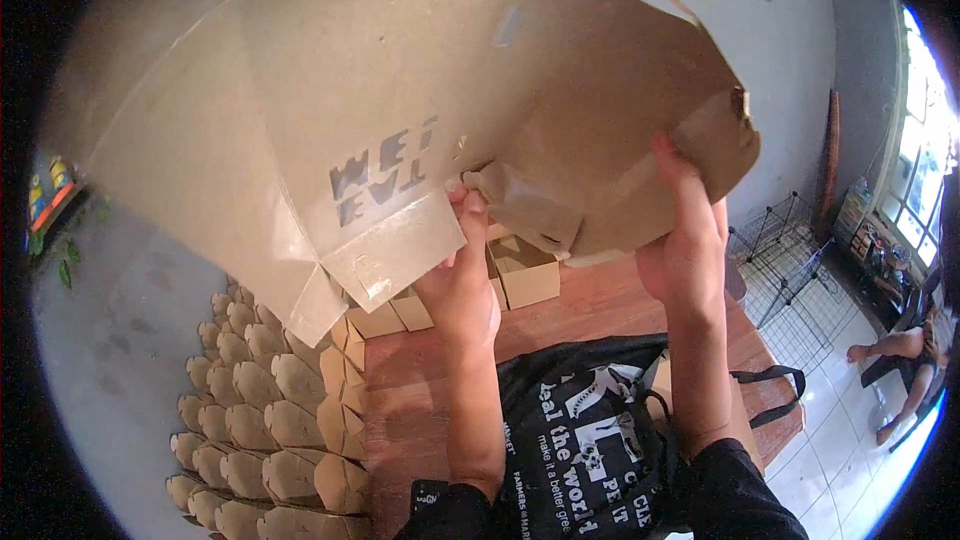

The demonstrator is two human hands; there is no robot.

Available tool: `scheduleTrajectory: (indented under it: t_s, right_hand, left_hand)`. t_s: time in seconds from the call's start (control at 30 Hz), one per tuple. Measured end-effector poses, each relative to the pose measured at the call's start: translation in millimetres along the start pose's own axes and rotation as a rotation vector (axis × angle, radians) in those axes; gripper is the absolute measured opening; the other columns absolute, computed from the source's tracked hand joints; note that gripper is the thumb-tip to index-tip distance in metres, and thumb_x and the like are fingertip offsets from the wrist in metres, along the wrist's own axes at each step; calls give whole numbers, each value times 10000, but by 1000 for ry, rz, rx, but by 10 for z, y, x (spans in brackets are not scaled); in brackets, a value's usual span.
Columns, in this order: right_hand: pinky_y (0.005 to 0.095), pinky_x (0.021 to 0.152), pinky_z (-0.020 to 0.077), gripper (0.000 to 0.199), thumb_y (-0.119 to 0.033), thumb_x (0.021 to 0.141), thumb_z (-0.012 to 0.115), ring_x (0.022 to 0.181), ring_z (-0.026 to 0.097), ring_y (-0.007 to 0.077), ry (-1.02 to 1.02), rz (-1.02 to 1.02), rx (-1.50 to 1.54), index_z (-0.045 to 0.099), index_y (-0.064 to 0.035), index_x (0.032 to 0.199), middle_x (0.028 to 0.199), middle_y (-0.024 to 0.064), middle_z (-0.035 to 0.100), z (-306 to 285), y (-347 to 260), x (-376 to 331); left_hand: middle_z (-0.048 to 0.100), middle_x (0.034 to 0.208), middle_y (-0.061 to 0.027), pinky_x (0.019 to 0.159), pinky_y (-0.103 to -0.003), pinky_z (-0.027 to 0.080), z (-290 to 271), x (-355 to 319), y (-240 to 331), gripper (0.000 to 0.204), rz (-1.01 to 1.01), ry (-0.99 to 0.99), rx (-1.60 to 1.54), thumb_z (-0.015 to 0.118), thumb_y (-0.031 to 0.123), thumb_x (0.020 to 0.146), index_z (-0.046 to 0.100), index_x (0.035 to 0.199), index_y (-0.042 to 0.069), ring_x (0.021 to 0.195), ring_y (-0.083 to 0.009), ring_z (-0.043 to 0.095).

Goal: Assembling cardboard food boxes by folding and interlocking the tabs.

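A large, creased sheet of brown cardboard (390,60) is raised in front of me and fills most of the upper view. It has dark printed lettering and folded flaps along its lower edge. My left hand (463,285) pinches it near the middle of that edge, beside a short taped flap (395,250). Further right, my right hand (688,240) grips the curved, bent part, thumb on the face towards me and fingers partly hidden behind. Below the sheet, small open cardboard boxes (530,283) stand on the reddish wooden table (420,420), partly covered from view.
Rows of small folded cardboard boxes (270,410) crowd the left side. A black printed cloth bag (580,430) lies close to my body. Beyond the table's right side are a black wire rack (790,270), a tiled floor (830,430) and another person (915,360) near a window.
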State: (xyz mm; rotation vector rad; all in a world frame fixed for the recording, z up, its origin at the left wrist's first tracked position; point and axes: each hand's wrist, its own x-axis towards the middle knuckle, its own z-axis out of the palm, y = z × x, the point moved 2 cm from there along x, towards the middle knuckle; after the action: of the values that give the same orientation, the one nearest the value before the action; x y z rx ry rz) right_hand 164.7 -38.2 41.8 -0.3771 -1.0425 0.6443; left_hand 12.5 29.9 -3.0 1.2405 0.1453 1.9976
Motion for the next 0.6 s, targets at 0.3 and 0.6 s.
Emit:
scheduleTrajectory:
  t_s: [0.3,0.6]
  right_hand:
    - [449,972,390,521,-219,895,546,1212,427,269,-5,29,-10,327,-63,1341,1304,118,417,65,105,20]
    - [308,969,343,403,-130,948,443,1127,430,179,-28,-44,-169,346,18,1311,1220,124,473,121,160,-3]
  left_hand:
    - [632,967,-87,790,-250,482,30,36,3,207,89,188,152,633,2,848,591,1048,-31,875,-113,587]
    - [593,985,14,711,-223,429,13,53,-40,134,-72,130,-34,609,103,891,580,1021,83,852,-50,523]
